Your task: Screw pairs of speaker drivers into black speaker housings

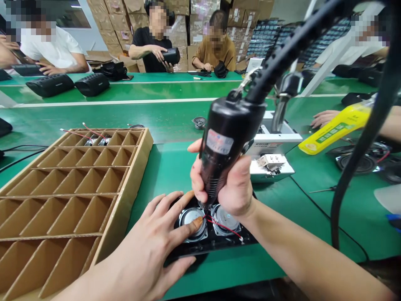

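My right hand [233, 188] is wrapped around a black electric screwdriver [216, 163], which points down at a black speaker panel [216, 246]. Two round silver speaker drivers sit in that panel, a left driver [192, 219] and a right driver [226, 219]. The screwdriver's tip is between them, too small to make out clearly. Red wires [227, 229] with a white plug lie across the right driver. My left hand [166, 230] rests with fingers spread on the panel's left end, its index finger and thumb around the left driver. Orange covers show on those two fingers.
A divided cardboard box [122, 209] stands left, with a few drivers in its far cells. Behind my right hand is a white screw feeder [272, 146]. A loose driver [199, 122], a yellow bottle [338, 127] and a hanging black strap [351, 167] are around. Co-workers sit across the belt.
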Tool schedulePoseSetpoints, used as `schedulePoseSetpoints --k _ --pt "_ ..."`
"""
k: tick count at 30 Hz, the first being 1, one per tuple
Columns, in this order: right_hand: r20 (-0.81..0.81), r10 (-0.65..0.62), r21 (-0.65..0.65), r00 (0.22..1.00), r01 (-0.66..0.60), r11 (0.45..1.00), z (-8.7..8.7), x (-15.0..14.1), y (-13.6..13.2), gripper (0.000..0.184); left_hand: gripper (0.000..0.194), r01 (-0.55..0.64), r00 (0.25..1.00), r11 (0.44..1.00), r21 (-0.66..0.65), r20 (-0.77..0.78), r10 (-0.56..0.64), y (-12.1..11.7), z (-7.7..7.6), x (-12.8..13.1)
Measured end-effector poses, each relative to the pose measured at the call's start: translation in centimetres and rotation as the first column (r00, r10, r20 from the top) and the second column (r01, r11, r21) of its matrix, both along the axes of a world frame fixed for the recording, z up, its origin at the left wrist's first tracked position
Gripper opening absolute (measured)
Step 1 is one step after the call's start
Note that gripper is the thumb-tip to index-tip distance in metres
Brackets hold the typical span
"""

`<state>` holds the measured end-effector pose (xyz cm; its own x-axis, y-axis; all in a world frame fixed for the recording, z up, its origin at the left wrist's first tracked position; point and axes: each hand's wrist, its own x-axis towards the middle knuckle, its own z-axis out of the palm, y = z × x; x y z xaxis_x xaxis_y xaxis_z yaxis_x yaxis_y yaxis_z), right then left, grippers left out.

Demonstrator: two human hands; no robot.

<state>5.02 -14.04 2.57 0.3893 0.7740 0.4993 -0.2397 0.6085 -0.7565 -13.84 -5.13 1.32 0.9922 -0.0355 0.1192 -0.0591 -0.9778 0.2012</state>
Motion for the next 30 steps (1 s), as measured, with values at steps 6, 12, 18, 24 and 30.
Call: schedulePoseSetpoints --k 6,12,18,24,30 --pt "-0.047 -0.396 0.06 0.917 0.398 0.915 5.8 3.4 -4.2 0.05 0.079 0.006 1.0 0.999 0.039 -0.006 -0.006 0.8 0.0 -0.8" --pt "0.094 -0.843 0.268 0.529 0.802 0.534 7.8 10.6 -8.8 0.066 0.083 0.119 0.977 0.988 0.103 0.166 -0.135 2.7 -2.8 -0.8" --pt "0.02 -0.871 0.075 0.491 0.868 0.491 6.8 11.1 -7.7 0.067 0.08 0.111 0.969 0.993 0.042 0.219 -0.118 1.7 -4.7 0.4" --pt "0.033 -0.8 -0.06 0.599 0.8 0.597 6.8 8.9 -6.7 0.056 0.085 0.091 0.987 0.995 -0.046 0.14 -0.084 1.4 -4.2 -0.3" --pt "0.096 -0.801 -0.008 0.591 0.805 0.593 6.2 9.4 -9.2 0.061 0.088 0.016 0.995 0.993 -0.117 0.1 -0.004 1.6 -2.4 -0.7"
